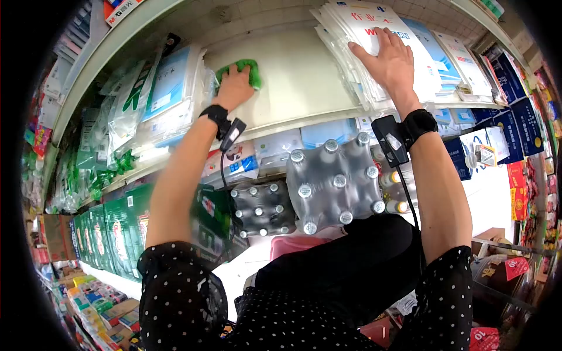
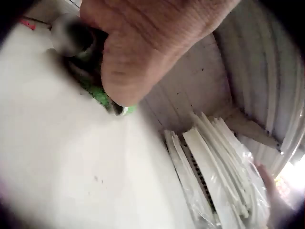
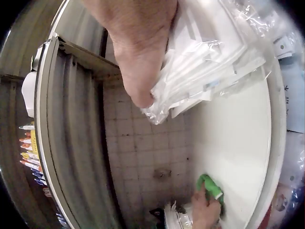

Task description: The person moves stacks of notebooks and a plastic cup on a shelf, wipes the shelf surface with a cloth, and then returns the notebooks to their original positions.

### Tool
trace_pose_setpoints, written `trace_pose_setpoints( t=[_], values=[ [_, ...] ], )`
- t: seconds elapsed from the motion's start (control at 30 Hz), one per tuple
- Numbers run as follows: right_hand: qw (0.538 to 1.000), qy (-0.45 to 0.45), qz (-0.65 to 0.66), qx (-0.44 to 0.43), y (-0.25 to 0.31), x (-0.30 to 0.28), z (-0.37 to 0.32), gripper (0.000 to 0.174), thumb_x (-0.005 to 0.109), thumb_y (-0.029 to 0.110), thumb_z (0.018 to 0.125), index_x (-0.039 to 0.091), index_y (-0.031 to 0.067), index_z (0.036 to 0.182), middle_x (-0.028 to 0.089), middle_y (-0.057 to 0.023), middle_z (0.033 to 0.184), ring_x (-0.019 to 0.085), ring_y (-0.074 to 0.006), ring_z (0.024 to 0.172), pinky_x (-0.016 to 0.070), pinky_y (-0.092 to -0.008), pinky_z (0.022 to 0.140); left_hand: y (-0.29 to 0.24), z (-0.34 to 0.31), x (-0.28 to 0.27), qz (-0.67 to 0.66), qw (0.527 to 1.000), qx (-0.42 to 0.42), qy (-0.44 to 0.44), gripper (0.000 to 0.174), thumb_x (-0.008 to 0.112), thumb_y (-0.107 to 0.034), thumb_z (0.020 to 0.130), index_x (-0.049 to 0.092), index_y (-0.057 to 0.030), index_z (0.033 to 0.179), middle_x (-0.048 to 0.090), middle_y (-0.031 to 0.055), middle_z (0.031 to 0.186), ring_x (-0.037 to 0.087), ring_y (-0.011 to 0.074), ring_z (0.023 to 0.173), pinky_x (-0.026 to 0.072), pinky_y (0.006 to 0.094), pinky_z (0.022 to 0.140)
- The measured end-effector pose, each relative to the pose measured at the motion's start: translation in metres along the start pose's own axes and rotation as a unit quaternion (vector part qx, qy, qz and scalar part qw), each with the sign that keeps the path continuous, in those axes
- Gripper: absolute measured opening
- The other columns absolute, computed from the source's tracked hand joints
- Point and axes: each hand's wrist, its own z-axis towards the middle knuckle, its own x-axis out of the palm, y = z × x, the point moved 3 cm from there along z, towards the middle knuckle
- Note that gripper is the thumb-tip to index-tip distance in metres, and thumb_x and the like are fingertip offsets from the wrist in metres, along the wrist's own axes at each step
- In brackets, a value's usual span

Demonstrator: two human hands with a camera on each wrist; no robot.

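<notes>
On the pale shelf (image 1: 287,76), my left hand (image 1: 235,89) presses a green cloth (image 1: 253,71) with its fingers curled over it. The same cloth (image 2: 97,94) shows partly under the left hand (image 2: 138,52) in the left wrist view. My right hand (image 1: 391,63) lies with fingers spread on a stack of white booklets (image 1: 358,20) in clear plastic. In the right wrist view the stack (image 3: 205,57) is beside the right hand (image 3: 143,62); most of its fingers are out of sight there.
Left of the cloth stand more bagged booklets (image 1: 170,79). Blue and white booklets (image 1: 436,52) lie right of the stack. Below the shelf edge are shrink-wrapped bottles (image 1: 333,181) and green boxes (image 1: 123,222). Pens (image 3: 31,152) hang beyond the shelf's side.
</notes>
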Motion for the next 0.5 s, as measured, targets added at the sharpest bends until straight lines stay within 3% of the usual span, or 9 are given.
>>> trace_pose_setpoints(
  t=[0.03, 0.1, 0.17, 0.27, 0.37, 0.5],
  values=[
    [1.000, -0.003, -0.001, -0.004, -0.001, 0.001, 0.000, 0.084, 0.054, 0.068, 0.080, 0.051, 0.0064, 0.137, 0.047, -0.0138, 0.145, 0.037, -0.0291, 0.139, 0.0221, -0.0470, 0.116, 0.004, 0.013, 0.007, 0.001, 1.000, -0.004, -0.012, 0.059, 0.053, -0.020, 0.081, 0.047, -0.0012, 0.136, 0.044, 0.0343, 0.129, 0.048, 0.0539, 0.114, 0.0391, 0.0521, 0.103],
    [1.000, -0.006, -0.003, -0.012, -0.001, 0.001, -0.001, 0.084, 0.054, 0.067, 0.080, 0.051, 0.0064, 0.138, 0.047, -0.0138, 0.145, 0.038, -0.0289, 0.138, 0.0221, -0.0471, 0.116, 0.004, 0.037, 0.003, 0.005, 0.996, -0.062, 0.065, 0.059, 0.049, -0.027, 0.087, 0.043, -0.0013, 0.140, 0.031, 0.0366, 0.144, 0.040, 0.0538, 0.127, 0.0346, 0.0528, 0.107],
    [1.000, 0.002, 0.002, -0.010, -0.001, -0.001, 0.000, 0.083, 0.055, 0.066, 0.080, 0.051, 0.0064, 0.137, 0.048, -0.0137, 0.144, 0.039, -0.0288, 0.137, 0.0225, -0.0472, 0.116, 0.015, 0.062, 0.009, -0.022, 0.987, -0.114, 0.107, 0.062, 0.050, -0.033, 0.090, 0.040, -0.0023, 0.144, 0.024, 0.0324, 0.151, 0.034, 0.0508, 0.134, 0.0329, 0.0530, 0.110],
    [1.000, 0.001, 0.014, -0.005, 0.000, -0.002, 0.000, 0.081, 0.056, 0.065, 0.080, 0.052, 0.0062, 0.136, 0.049, -0.0135, 0.142, 0.041, -0.0287, 0.135, 0.0231, -0.0473, 0.116, 0.046, 0.107, 0.038, -0.001, 0.986, -0.111, 0.125, 0.066, 0.051, -0.039, 0.091, 0.037, -0.0029, 0.145, 0.021, 0.0273, 0.155, 0.032, 0.0478, 0.138, 0.0328, 0.0524, 0.112],
    [1.000, -0.013, 0.015, -0.005, -0.001, -0.003, -0.002, 0.080, 0.057, 0.064, 0.079, 0.054, 0.0060, 0.133, 0.051, -0.0136, 0.140, 0.042, -0.0286, 0.133, 0.0238, -0.0472, 0.115, 0.019, 0.090, 0.005, 0.004, 0.980, -0.142, 0.136, 0.066, 0.051, -0.039, 0.092, 0.036, -0.0061, 0.147, 0.018, 0.0248, 0.157, 0.030, 0.0465, 0.139, 0.0325, 0.0530, 0.112],
    [1.000, -0.013, 0.021, -0.005, 0.001, -0.004, 0.000, 0.080, 0.057, 0.065, 0.079, 0.055, 0.0060, 0.133, 0.050, -0.0139, 0.141, 0.042, -0.0280, 0.134, 0.0240, -0.0468, 0.115, 0.005, 0.052, -0.006, 0.062, 0.994, 0.030, 0.086, 0.061, 0.062, -0.017, 0.082, 0.047, -0.0114, 0.140, 0.037, 0.0260, 0.145, 0.053, 0.0437, 0.121, 0.0476, 0.0456, 0.100]
  ],
)
